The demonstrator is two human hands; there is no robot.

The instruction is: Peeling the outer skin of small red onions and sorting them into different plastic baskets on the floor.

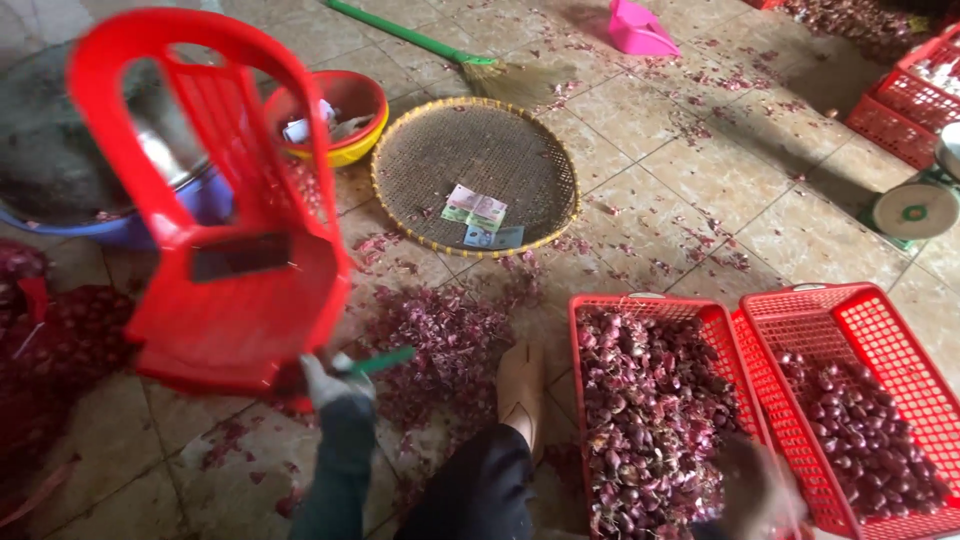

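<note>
head view: knife inside left fingers

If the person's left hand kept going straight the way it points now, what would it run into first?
Probably the red plastic chair. The gloved left hand, holding a green-handled tool, points up and away, already at the chair seat's front edge. Depth is unclear, so it may already touch.

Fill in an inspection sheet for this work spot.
Surface: tiled floor, strewn with purple shallot skins.
Job's things: green-handled tool; left basket of unpeeled shallots; right basket of cleaner ones.
Clutter: red plastic chair, woven tray with banknotes, broom, pink dustpan, bowls, scale.
Grippers: gloved left hand grips the tool; right hand blurred over the left basket.
Cables: nothing seen.
Surroundings: more red crates.
</note>
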